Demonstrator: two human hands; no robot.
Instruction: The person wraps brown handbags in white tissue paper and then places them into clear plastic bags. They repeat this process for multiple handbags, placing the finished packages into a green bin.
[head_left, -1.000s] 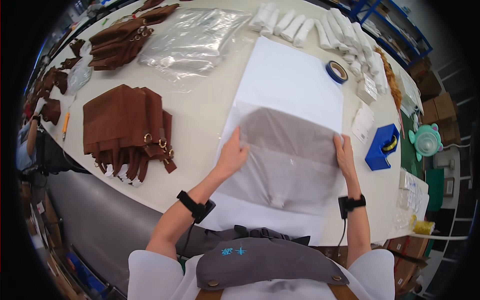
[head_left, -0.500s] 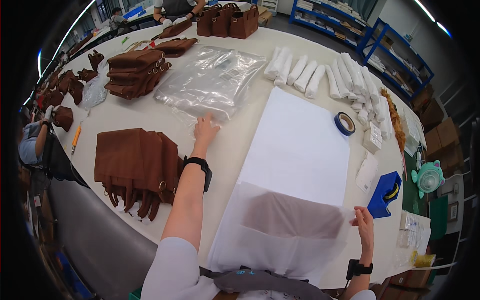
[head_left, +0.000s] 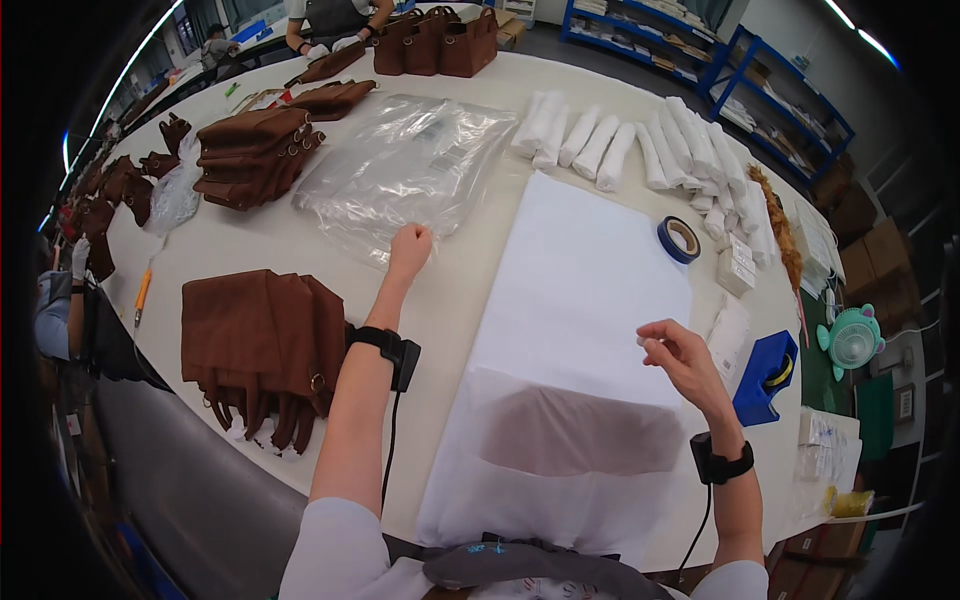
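Observation:
My left hand (head_left: 408, 250) is closed in a fist at the near edge of a stack of clear plastic bags (head_left: 400, 170); whether it grips the film is hidden. Over the right side of the white paper sheets (head_left: 590, 270), my right hand (head_left: 685, 365) hovers with thumb and forefinger together. A small pale spot shows at its fingertips, too small to name. Beneath the thin paper's folded near part, a flat brown piece (head_left: 570, 430) shows through. To the left of my left forearm lies a pile of brown handbags (head_left: 255, 335), handles toward me.
More brown bags (head_left: 255, 150) are stacked at the far left. White paper rolls (head_left: 600, 150), blue tape (head_left: 679, 240), a blue tape dispenser (head_left: 766, 380) and a green fan (head_left: 852, 338) line the right. Co-workers handle bags at the far side (head_left: 335, 45) and far left (head_left: 62, 310).
My left hand has gone from spread fingers to a fist at the bags' edge. My right hand has left the paper's right edge and moved up and inward. The thin paper lies flatter.

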